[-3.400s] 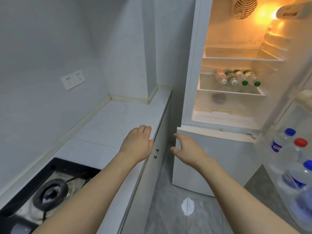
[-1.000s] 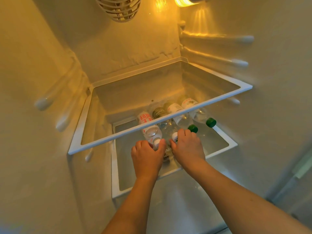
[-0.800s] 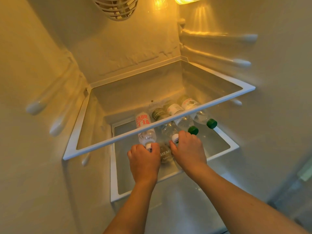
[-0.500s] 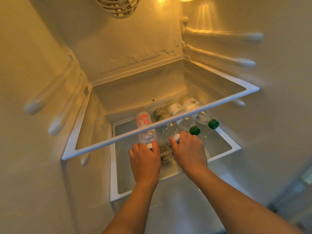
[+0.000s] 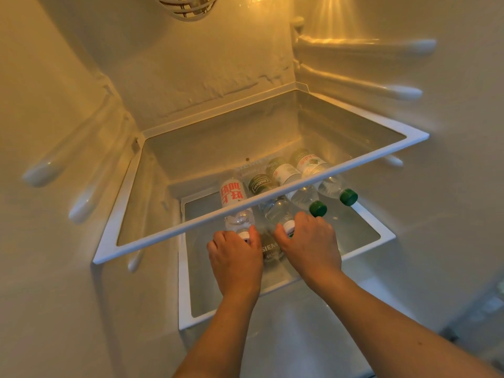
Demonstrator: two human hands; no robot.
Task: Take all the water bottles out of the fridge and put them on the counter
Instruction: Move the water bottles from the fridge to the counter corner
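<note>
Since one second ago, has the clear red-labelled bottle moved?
Yes. The clear red-labelled bottle slid back along the lower glass shelf, its cap nearer the upper shelf's front bar.

Beside the red-lettered clear plastic bottle (image 5: 232, 199): dark-green-labelled clear bottle (image 5: 261, 184), then two round green caps (image 5: 318, 208) (image 5: 348, 197); white-rimmed glass shelf (image 5: 245, 204) above.

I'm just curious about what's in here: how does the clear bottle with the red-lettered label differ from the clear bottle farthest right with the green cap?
The red-lettered clear bottle has a white cap, gripped by the left hand; the rightmost clear bottle has a green cap and no hand touches it. The first lies far left in the row, the second far right. Both lie on their sides on the lower glass shelf, caps toward the person.
</note>
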